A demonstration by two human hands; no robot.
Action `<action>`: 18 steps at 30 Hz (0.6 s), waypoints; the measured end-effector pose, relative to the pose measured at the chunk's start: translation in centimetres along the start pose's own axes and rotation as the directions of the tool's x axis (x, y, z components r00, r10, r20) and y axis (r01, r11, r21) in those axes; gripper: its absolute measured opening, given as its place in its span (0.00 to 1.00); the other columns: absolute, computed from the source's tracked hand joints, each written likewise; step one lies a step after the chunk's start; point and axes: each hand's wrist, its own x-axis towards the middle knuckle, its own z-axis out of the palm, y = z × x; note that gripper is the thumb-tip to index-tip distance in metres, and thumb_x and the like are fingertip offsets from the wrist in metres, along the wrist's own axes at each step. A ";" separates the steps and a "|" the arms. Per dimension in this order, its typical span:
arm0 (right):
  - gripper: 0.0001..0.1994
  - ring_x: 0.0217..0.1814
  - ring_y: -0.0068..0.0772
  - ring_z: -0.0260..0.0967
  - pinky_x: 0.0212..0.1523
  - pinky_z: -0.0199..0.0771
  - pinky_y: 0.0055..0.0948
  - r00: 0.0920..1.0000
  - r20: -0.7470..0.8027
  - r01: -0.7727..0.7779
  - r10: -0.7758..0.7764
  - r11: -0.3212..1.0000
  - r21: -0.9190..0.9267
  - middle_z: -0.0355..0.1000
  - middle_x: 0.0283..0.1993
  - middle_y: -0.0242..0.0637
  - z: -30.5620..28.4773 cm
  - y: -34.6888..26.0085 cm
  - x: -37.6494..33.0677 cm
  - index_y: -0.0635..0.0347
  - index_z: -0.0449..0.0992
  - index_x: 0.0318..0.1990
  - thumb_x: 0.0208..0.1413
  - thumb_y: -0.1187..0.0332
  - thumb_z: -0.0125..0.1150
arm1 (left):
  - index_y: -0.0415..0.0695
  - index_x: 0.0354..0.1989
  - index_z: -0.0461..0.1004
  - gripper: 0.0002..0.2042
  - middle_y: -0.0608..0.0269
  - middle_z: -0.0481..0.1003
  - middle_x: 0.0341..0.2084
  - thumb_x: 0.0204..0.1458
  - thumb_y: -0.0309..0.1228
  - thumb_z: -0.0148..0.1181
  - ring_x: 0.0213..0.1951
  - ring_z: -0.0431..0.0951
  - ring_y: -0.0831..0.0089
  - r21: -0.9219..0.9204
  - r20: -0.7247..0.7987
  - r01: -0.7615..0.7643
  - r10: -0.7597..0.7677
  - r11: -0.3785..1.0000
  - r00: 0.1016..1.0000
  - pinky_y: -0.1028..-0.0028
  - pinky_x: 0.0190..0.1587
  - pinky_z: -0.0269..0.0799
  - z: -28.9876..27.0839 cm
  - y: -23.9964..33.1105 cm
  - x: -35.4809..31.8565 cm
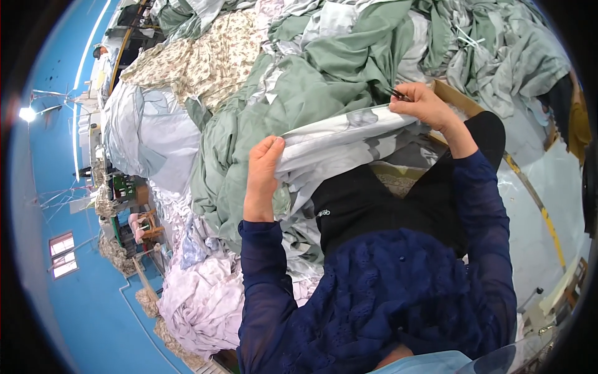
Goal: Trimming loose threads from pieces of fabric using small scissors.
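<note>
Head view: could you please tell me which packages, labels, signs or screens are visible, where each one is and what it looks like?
Cardboard box: brown edge just beyond the right hand, partly hidden by cloth.
Small white mark: on black fabric in the lap, below the grey-white cloth.
No signs or screens visible.

Single view: head-worn fisheye camera, looking steeply down over the wearer's dark blue sleeves (268, 280) and close-range hands toward heaped fabric (299, 93). Frame appears rolled sideways; blue wall (50, 187) bends along left rim. No second view.
</note>
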 end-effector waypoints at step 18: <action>0.12 0.32 0.23 0.70 0.36 0.70 0.24 0.868 -0.308 0.342 -0.390 0.918 -0.201 0.74 0.32 0.34 12.9 5.1 5.2 0.63 0.80 0.42 0.49 0.72 0.67 | 0.38 0.36 0.78 0.07 0.54 0.77 0.38 0.50 0.25 0.63 0.35 0.77 0.60 0.820 -0.090 -0.345 0.698 0.457 0.710 0.68 0.40 0.73 3.4 -4.1 1.4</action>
